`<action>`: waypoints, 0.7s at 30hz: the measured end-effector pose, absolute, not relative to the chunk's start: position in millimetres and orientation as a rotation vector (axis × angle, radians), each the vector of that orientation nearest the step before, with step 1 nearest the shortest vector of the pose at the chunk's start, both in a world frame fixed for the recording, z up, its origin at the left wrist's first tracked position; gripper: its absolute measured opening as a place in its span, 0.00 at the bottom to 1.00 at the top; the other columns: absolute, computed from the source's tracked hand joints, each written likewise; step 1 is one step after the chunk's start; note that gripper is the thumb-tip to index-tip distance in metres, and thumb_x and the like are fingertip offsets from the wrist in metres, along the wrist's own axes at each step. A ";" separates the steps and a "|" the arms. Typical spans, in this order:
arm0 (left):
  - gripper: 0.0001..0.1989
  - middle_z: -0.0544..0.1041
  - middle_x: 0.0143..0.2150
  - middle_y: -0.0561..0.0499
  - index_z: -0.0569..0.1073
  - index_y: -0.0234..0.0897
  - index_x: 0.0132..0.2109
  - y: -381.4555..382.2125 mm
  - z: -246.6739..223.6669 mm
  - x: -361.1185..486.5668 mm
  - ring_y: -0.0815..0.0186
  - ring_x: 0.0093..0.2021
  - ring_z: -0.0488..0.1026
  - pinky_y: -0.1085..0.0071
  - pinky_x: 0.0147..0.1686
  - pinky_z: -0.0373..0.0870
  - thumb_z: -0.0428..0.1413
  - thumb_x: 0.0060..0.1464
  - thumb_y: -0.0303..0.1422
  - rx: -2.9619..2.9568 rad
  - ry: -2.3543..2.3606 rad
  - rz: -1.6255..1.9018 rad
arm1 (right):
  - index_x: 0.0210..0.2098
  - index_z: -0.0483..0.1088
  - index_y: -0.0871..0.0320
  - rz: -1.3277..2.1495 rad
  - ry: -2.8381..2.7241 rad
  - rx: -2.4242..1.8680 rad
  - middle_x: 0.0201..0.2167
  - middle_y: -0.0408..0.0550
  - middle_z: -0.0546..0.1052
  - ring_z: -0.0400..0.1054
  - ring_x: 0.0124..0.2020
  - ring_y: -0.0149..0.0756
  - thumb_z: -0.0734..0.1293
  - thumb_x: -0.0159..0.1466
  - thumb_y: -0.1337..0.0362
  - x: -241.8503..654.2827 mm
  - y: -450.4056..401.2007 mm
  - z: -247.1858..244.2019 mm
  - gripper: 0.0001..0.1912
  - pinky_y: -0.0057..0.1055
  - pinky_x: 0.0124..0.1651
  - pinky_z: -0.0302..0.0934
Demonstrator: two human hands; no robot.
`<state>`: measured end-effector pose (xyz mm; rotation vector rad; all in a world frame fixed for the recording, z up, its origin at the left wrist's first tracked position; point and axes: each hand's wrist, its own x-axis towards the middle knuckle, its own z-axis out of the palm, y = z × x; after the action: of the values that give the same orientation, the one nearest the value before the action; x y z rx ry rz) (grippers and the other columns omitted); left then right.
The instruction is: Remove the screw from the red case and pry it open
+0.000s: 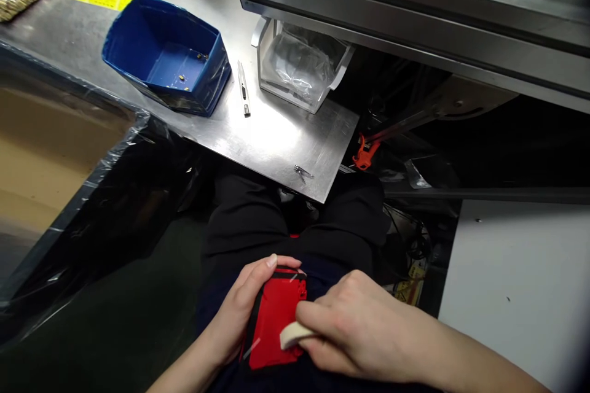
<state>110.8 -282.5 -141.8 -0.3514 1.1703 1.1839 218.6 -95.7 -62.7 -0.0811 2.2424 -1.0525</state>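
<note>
Low in the head view, my left hand (247, 291) is wrapped round the left edge of a flat red panel with a black border (276, 319), held over my lap. Small raised red bits run along the panel's right edge, and pale strips cross two of its corners. My right hand (354, 325) is closed on a cream-coloured curved piece (295, 334) that looks like part of a tape roll. Its end lies over the lower right of the panel. My right fingers hide most of this piece.
On the metal bench (276, 141) are a blue bin (209, 83) with a few small brass-coloured bits, a utility knife (243, 89), small metal nippers (302, 172) and a white bin (304, 98) with clear plastic bags. A white surface (520, 295) is at right.
</note>
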 end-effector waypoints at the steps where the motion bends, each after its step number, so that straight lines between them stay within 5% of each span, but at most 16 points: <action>1: 0.30 0.82 0.50 0.38 0.80 0.36 0.52 -282.3 -142.2 110.7 0.46 0.47 0.79 0.56 0.48 0.76 0.55 0.59 0.57 -0.350 1.180 1.186 | 0.41 0.70 0.51 -1.055 2.249 -0.057 0.30 0.38 0.80 0.70 0.27 0.30 0.62 0.73 0.57 218.2 -95.3 -62.6 0.08 0.30 0.30 0.51; 10: 0.31 0.81 0.53 0.37 0.80 0.36 0.53 -280.4 -138.8 107.5 0.47 0.46 0.80 0.58 0.46 0.77 0.56 0.59 0.58 -0.371 1.185 1.185 | 0.42 0.71 0.50 -0.994 2.270 0.001 0.30 0.39 0.80 0.70 0.27 0.31 0.61 0.72 0.56 210.2 -92.3 -58.8 0.09 0.30 0.30 0.51; 21: 0.32 0.83 0.43 0.38 0.81 0.33 0.50 -272.7 -137.6 104.5 0.51 0.39 0.80 0.62 0.37 0.77 0.58 0.57 0.58 -0.458 1.180 1.137 | 0.48 0.73 0.49 -1.043 2.216 0.091 0.30 0.40 0.80 0.71 0.28 0.32 0.60 0.72 0.58 210.1 -90.2 -58.7 0.11 0.28 0.31 0.52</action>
<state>104.5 -272.7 -137.6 -0.4579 1.1798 1.1375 210.1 -90.2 -58.7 0.0910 2.2162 -1.0434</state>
